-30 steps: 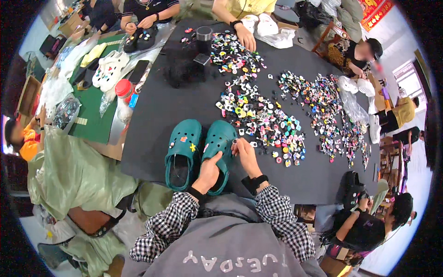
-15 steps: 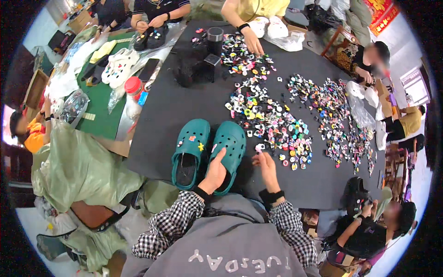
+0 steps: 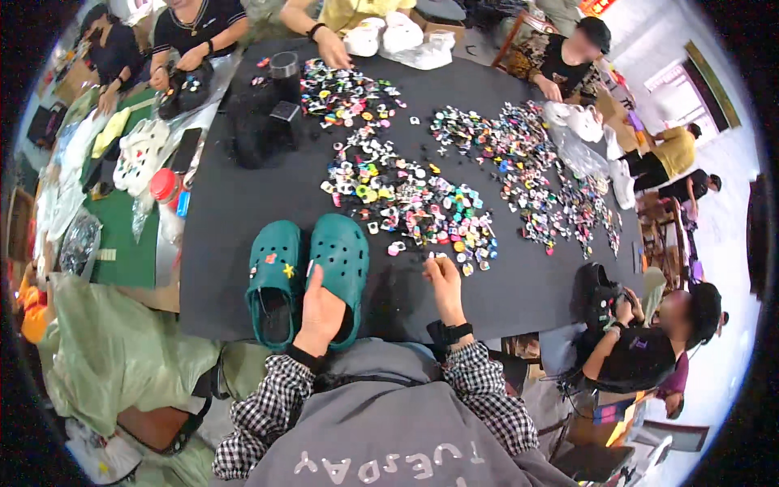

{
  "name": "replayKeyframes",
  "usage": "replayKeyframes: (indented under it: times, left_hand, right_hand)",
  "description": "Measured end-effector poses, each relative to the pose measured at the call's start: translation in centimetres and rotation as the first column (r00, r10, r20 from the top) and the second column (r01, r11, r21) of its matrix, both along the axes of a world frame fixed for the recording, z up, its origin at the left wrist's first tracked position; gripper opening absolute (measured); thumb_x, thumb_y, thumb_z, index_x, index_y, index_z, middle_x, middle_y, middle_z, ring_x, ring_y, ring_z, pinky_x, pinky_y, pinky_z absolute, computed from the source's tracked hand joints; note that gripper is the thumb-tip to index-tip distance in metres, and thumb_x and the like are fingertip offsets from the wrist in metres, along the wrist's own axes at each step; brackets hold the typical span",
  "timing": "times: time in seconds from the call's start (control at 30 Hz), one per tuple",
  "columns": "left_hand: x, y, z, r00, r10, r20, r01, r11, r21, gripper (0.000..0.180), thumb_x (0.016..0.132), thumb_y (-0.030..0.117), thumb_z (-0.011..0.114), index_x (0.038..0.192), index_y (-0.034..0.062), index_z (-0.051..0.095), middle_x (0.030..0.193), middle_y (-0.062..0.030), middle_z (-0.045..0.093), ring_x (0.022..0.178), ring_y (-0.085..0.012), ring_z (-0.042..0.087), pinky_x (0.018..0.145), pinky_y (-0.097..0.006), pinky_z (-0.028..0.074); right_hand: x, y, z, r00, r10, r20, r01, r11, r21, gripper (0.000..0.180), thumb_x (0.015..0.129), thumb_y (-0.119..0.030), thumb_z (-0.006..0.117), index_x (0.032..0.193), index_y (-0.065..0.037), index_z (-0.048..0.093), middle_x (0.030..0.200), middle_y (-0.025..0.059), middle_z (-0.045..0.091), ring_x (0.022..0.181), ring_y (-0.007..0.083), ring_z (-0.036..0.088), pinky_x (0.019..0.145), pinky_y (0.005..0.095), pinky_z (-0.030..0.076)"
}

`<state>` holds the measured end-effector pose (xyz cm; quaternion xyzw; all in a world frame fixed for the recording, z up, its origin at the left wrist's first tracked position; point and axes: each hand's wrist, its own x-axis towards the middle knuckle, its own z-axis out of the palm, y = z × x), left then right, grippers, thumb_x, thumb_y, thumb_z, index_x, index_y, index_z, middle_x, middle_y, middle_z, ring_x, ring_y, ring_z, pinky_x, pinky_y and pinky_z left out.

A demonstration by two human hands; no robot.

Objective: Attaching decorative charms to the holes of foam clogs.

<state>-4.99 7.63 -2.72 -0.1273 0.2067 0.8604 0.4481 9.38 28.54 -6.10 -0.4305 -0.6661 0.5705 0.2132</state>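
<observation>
Lower left of centre, the left hand (image 3: 323, 315) grips a dark-green perforated clog (image 3: 342, 245) beside its charm-studded mate (image 3: 274, 250); below centre, the right hand (image 3: 445, 286), fingers bunched, is near small multicoloured charms (image 3: 464, 237) on a black tabletop (image 3: 223, 199).

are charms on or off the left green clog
On: an orange charm and a yellow star-like charm show on the green left clog.

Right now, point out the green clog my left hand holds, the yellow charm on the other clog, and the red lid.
Green clog (image 3: 346, 258): head view, on top of its toe.
Yellow charm (image 3: 289, 270): head view, on its middle.
Red lid (image 3: 164, 183): head view, on its top.
</observation>
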Motion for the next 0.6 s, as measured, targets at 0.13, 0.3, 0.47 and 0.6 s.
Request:
replayKeyframes:
  times: [0.13,0.3,0.47,0.6]
  left_hand:
    - [0.2,0.0,0.4,1.0,-0.019,-0.006,0.019,1.0,-0.017,0.048,0.097,0.036,0.048,0.135,0.0062,0.043,0.137,-0.0085,0.049,0.126,-0.0251,0.046,0.11,-0.04,0.029]
    - [0.0,-0.4,-0.1,1.0,-0.027,0.0,0.027,0.999,-0.023,0.049,0.096,0.036,0.05,0.134,0.0064,0.043,0.137,-0.0076,0.049,0.125,-0.0239,0.045,0.109,-0.04,0.03]
    - [-0.3,-0.6,0.5,1.0,-0.013,0.002,0.013,0.998,0.061,0.048,0.096,0.033,0.052,0.134,0.006,0.043,0.137,-0.0077,0.048,0.127,-0.0232,0.044,0.109,-0.039,0.03]
    - [-0.4,-0.5,0.4,1.0,-0.007,0.012,0.006,0.996,0.087,0.046,0.097,0.034,0.047,0.134,0.0066,0.045,0.139,-0.0094,0.048,0.128,-0.0264,0.043,0.111,-0.042,0.028]
  right_hand:
    - [0.9,0.5,0.2,0.996,-0.075,-0.037,0.075,0.997,0.004,0.024,0.091,-0.022,0.061,0.085,0.0,0.057,0.074,0.0034,0.06,0.065,0.0094,0.056,0.062,0.024,0.045]
    - [1.3,1.0,-0.3,0.995,-0.099,0.014,0.098,0.992,0.073,0.022,0.09,-0.021,0.063,0.083,-0.001,0.058,0.07,0.0016,0.059,0.064,0.0083,0.054,0.06,0.0237,0.044]
    - [1.2,0.9,-0.1,0.992,-0.089,0.094,0.073,0.984,0.16,0.022,0.091,-0.021,0.062,0.085,0.0,0.058,0.067,0.004,0.06,0.061,0.0093,0.055,0.057,0.0256,0.045]
    - [1.5,1.4,-0.7,0.994,-0.104,0.03,0.099,0.985,0.141,0.024,0.091,-0.023,0.062,0.084,0.0,0.058,0.064,0.0044,0.059,0.059,0.01,0.055,0.055,0.0259,0.044]
